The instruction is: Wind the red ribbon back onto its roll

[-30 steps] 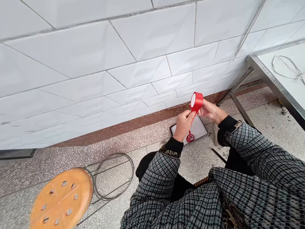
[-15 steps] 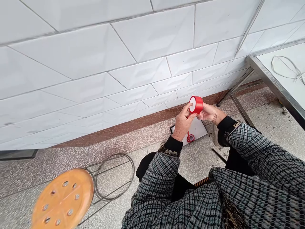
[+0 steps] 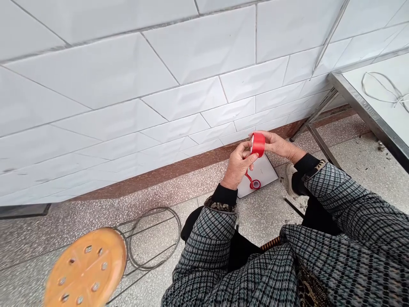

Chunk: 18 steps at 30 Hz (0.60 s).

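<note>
A wide roll of red ribbon (image 3: 258, 144) with a white core is held up between both my hands. My left hand (image 3: 239, 164) grips its near left side, the fingers at the core and the thumb along the lower edge. From the right, my right hand (image 3: 279, 146) has its fingers around the back and top of the roll. Below, a narrower red ribbon roll (image 3: 255, 184) lies on a white board (image 3: 269, 174) with a dark edge. A red strip runs from that small roll up to my left hand.
An orange round stool (image 3: 86, 268) with a metal wire frame lies tipped at the lower left. To the right stands a metal-edged table (image 3: 354, 96) with a looped white cord (image 3: 380, 87) on it. A white tiled wall (image 3: 198, 98) rises ahead. Debris dots the speckled floor.
The wide roll has turned, so its white core shows less, and it has shifted slightly left and down. My right fingers have moved up over its top. My left hand has shifted left.
</note>
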{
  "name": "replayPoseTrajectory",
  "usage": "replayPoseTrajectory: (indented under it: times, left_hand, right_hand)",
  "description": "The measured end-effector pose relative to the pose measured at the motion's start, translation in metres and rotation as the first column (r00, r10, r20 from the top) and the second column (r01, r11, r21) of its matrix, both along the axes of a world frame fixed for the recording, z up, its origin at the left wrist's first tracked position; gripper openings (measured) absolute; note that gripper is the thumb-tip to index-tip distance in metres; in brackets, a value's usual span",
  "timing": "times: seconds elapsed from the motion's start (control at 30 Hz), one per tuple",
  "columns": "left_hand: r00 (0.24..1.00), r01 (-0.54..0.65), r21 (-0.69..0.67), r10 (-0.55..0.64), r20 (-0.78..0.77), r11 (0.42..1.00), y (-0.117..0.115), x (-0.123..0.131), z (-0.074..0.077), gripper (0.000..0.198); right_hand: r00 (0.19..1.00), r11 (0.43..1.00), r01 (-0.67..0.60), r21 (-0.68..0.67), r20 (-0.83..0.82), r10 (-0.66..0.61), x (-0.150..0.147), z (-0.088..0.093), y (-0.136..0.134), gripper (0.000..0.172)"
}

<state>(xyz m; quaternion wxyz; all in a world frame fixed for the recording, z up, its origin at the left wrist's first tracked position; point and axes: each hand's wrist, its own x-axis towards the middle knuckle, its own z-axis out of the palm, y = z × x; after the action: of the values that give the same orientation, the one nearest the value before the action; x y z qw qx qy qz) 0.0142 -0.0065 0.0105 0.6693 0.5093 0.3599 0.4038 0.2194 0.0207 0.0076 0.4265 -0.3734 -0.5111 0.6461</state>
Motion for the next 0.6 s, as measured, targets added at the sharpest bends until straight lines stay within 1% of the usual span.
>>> replayPoseTrajectory:
  times: [0.07,0.1,0.17,0.23,0.27,0.33,0.4,0.5,0.6]
  left_hand:
    - [0.999,-0.007,-0.05,0.009,0.047,0.999,0.0,0.002,-0.002,0.063]
    - [0.997,-0.035,-0.065,0.039,0.062,0.997,0.0,0.004,-0.003,0.064]
    - [0.987,-0.138,-0.074,0.143,0.073,0.988,0.0,0.009,-0.007,0.06]
    - [0.966,-0.246,-0.063,0.25,0.067,0.967,-0.001,0.014,-0.01,0.052]
    - [0.96,-0.271,-0.058,0.274,0.059,0.961,-0.001,0.015,-0.011,0.049]
    - [0.964,-0.259,-0.057,0.262,0.047,0.964,-0.003,0.016,-0.011,0.046]
    - [0.976,-0.211,-0.066,0.214,0.047,0.975,-0.004,0.015,-0.011,0.045]
    - [0.985,-0.156,-0.09,0.161,0.056,0.984,-0.004,0.013,-0.011,0.049]
    - [0.99,-0.125,-0.097,0.131,0.055,0.987,-0.004,0.013,-0.013,0.051]
  right_hand:
    - [0.998,0.999,0.023,0.037,0.05,-0.024,-0.001,-0.003,0.002,0.045]
    - [0.996,0.998,0.043,0.04,0.071,-0.046,-0.001,-0.006,0.004,0.042]
    - [0.988,0.994,0.108,0.032,0.104,-0.111,-0.003,-0.01,0.009,0.038]
    - [0.963,0.975,0.218,0.041,0.152,-0.222,-0.003,-0.014,0.013,0.038]
    - [0.941,0.959,0.278,0.056,0.185,-0.283,-0.003,-0.015,0.015,0.041]
    - [0.903,0.932,0.354,0.077,0.23,-0.363,-0.002,-0.015,0.018,0.045]
    - [0.911,0.934,0.353,0.056,0.205,-0.357,-0.001,-0.013,0.018,0.043]
    - [0.956,0.962,0.274,-0.021,0.111,-0.27,0.0,-0.009,0.015,0.028]
    - [0.976,0.972,0.214,-0.102,0.072,-0.207,-0.002,-0.006,0.011,0.023]
